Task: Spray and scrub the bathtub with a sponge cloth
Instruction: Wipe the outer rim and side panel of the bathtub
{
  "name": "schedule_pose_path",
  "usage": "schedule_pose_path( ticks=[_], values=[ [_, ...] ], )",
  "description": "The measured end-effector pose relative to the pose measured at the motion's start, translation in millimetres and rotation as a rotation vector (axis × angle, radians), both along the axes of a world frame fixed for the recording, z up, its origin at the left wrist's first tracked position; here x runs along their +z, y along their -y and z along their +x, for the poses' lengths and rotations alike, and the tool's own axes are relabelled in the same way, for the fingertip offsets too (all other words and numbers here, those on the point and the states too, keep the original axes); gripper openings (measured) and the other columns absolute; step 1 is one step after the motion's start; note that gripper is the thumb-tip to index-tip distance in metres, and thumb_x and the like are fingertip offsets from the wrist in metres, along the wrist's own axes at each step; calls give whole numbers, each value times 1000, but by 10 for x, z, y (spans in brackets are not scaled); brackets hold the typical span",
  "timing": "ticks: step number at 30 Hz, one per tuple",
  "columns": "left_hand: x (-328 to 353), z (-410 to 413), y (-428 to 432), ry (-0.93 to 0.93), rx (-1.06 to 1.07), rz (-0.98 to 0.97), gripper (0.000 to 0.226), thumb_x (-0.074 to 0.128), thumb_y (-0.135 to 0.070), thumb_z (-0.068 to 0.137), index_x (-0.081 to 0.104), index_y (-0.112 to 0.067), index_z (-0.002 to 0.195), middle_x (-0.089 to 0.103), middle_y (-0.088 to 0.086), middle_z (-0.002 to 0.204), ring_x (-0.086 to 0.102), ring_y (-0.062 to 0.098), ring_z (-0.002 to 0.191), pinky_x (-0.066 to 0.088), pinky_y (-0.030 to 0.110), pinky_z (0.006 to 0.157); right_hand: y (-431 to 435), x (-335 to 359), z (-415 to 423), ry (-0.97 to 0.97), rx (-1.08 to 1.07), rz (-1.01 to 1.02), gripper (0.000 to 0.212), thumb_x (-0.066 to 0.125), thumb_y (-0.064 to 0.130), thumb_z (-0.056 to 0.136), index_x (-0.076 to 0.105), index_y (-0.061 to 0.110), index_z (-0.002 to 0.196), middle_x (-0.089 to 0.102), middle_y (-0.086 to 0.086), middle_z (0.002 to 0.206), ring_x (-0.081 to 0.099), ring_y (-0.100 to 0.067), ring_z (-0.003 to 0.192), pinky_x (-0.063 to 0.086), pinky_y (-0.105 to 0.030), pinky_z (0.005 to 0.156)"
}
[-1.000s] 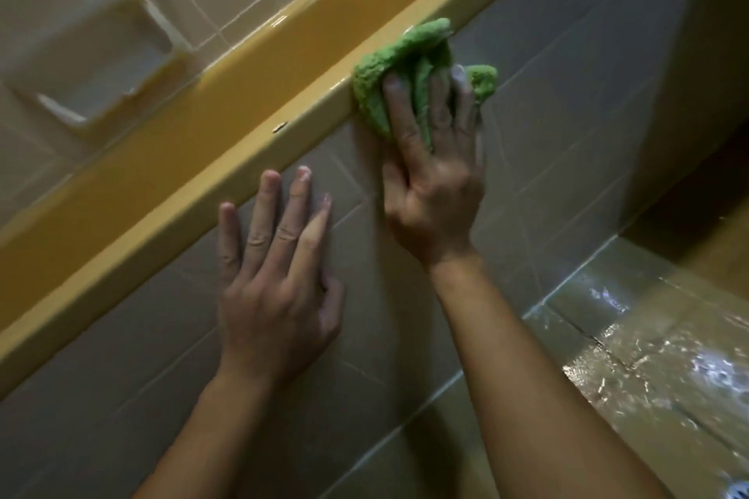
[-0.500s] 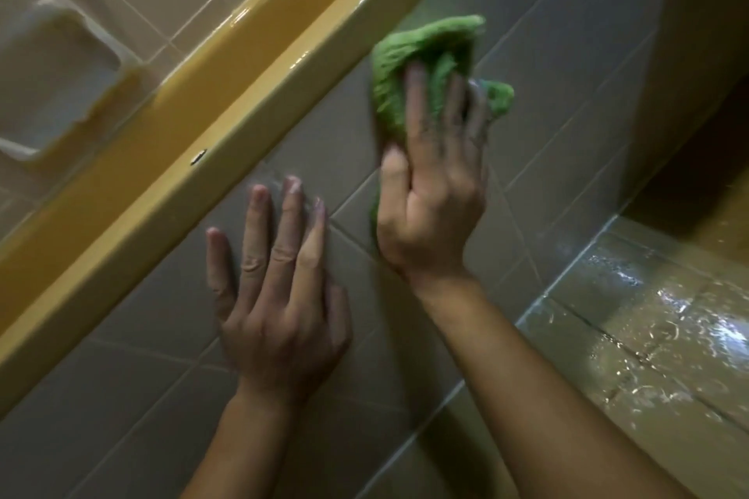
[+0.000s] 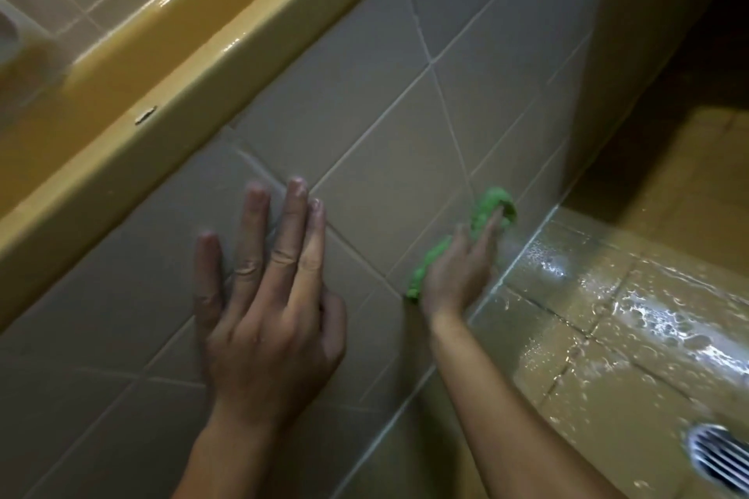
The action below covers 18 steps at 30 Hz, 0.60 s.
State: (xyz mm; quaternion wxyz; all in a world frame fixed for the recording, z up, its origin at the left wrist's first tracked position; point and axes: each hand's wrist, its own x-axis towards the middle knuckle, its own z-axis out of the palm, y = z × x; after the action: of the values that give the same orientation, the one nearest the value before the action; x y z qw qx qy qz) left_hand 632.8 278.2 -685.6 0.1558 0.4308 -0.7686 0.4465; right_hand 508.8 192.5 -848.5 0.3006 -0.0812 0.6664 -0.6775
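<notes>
Head camera, looking down over my two bare forearms at the outside of the bathtub.

The tub's glossy yellow rim (image 3: 162,65) runs diagonally across the upper left. Below it slopes the grey tiled front panel (image 3: 364,113), crossed by pale grout lines. At the lower right the panel meets a wet, shining tiled floor (image 3: 608,336), with a metal drain grate (image 3: 717,458) at the corner of the view.

My left hand (image 3: 263,308) lies flat on the panel with its fingers straight and spread, holding nothing, only bracing me. Its fingertips point up toward the rim.

My right hand (image 3: 458,275) is low on the panel, just above the joint with the floor. Its fingers lie fairly straight over the green sponge cloth (image 3: 488,207) and press it against the tile. My thumb is hidden, so I cannot tell whether it also pinches the cloth.

The cloth is bunched into a long roll under that hand. It shows past my fingertips at the upper right and beside the heel of my hand at the lower left, so its long axis runs roughly along the floor joint. The rim is well apart from it, up and to the left, nearer my left hand. I judge the next stroke has room only upward or along the base.
</notes>
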Motion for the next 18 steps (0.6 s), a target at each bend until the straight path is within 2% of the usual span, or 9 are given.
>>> schedule_pose_path(
  ticks=[3,5,7,9,11,12,13,15,18],
  values=[
    [34,9,18,-29,-10,-15,65,51,-18,93,43,-7,157,32,7,167,18,25,160,4,47,129,-162,383,348,-397,-4,-261,58,39,38,106,18,35,160,28,-3,167,18,-20,157,18,-34,127],
    [43,35,-7,-42,-9,-11,66,54,-17,92,44,-7,157,32,8,167,17,26,160,4,47,130,-215,138,388,-417,53,-231,59,37,39,104,18,38,160,27,0,167,16,-18,157,16,-25,126],
    [82,65,-44,-71,8,-21,67,57,-17,91,45,-9,156,31,10,167,16,28,160,4,46,130,-219,-295,298,-185,97,-66,62,35,47,102,21,36,162,29,-3,168,26,-23,155,23,-32,126],
    [154,87,-69,-123,18,-30,67,58,-18,90,47,-11,156,30,12,168,13,29,161,2,46,131,-215,-649,123,185,126,106,65,33,49,102,21,32,163,37,-12,163,41,-34,146,35,-39,119],
    [229,112,-100,-158,18,-31,66,59,-18,90,48,-10,154,28,13,168,8,30,161,1,47,130,-225,-761,-11,523,123,180,56,33,29,109,21,25,164,41,-18,159,49,-39,138,40,-33,104],
    [262,131,-124,-169,15,-30,65,59,-17,90,49,-10,154,27,14,168,7,30,161,0,48,130,-235,-690,-20,566,124,207,54,32,23,111,21,23,164,40,-19,159,49,-38,137,40,-32,102],
    [287,155,-147,-175,13,-29,65,60,-17,90,50,-10,154,27,14,169,7,31,161,0,48,130,-250,-531,20,509,127,227,55,32,23,110,20,23,164,39,-19,160,48,-38,138,40,-34,105],
    [317,199,-182,-175,11,-21,65,60,-17,90,50,-10,154,27,14,169,7,32,161,-1,48,130,-291,-87,265,148,91,151,60,31,34,106,19,23,164,34,-14,164,40,-35,146,35,-41,118],
    [341,222,-185,-178,5,-21,65,60,-16,90,49,-11,154,28,13,169,9,32,160,-2,48,129,-428,561,721,-375,7,-177,59,31,42,108,23,22,162,33,-13,164,21,-28,155,21,-40,127]
  ],
)
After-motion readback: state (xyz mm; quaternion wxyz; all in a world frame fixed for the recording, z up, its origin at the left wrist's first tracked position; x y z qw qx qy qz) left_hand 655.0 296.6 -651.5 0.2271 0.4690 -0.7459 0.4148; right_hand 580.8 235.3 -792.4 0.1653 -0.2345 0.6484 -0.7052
